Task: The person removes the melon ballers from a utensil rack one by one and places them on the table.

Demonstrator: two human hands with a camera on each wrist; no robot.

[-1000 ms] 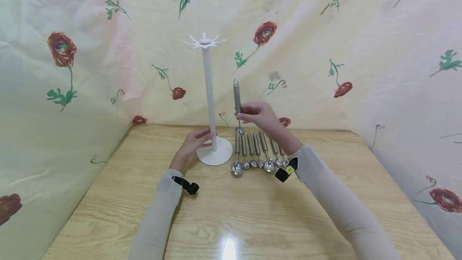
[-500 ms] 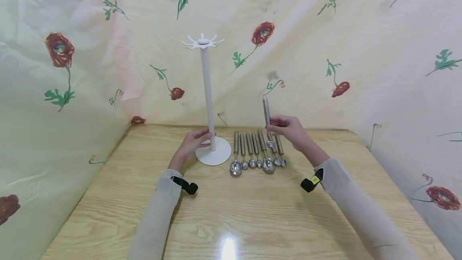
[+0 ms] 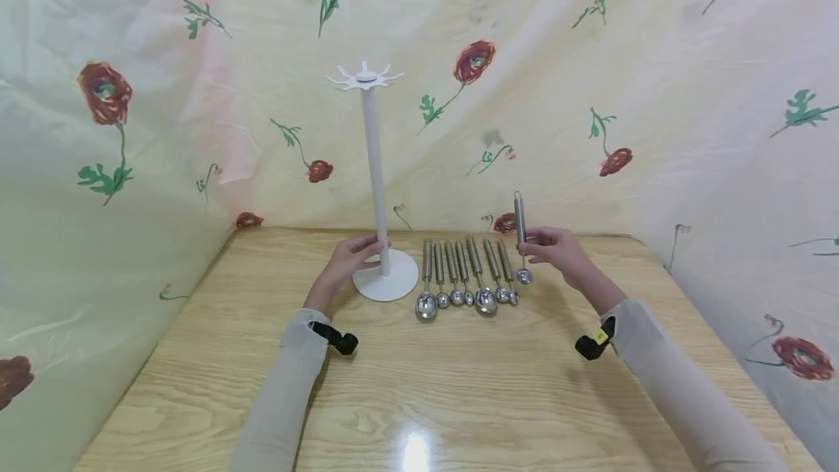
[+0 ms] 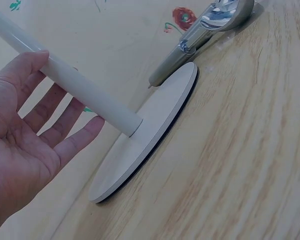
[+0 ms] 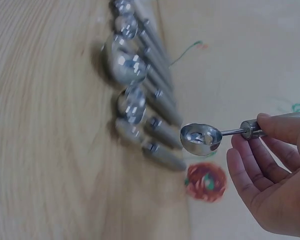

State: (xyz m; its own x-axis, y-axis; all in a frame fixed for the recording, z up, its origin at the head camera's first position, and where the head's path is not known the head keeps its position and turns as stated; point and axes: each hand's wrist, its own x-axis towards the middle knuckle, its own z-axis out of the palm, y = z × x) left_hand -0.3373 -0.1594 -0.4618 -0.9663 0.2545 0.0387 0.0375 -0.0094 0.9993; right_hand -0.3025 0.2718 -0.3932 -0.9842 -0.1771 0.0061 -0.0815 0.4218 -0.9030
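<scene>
My left hand [image 3: 352,262] holds the pole of the white stand [image 3: 375,166] low down, just above its round base [image 4: 145,135]. In the left wrist view the thumb lies against the near side of the pole and the fingers pass behind it. My right hand [image 3: 557,250] pinches a steel melon baller [image 3: 521,221] by its handle, upright with the loop on top and the small round bowl [image 5: 201,139] at the bottom. That bowl hangs just right of a row of steel scoops [image 3: 475,257] with handles pointing away from me.
Flat prongs spread out from the stand's top [image 3: 365,79]. The row of scoops lies right of the base on the wooden table [image 3: 419,377]. A flowered cloth [image 3: 557,93] hangs behind the table and along both sides.
My right hand has carried the melon baller to the right and down, from beside the pole to the row's right end. My left hand keeps its hold on the stand.
</scene>
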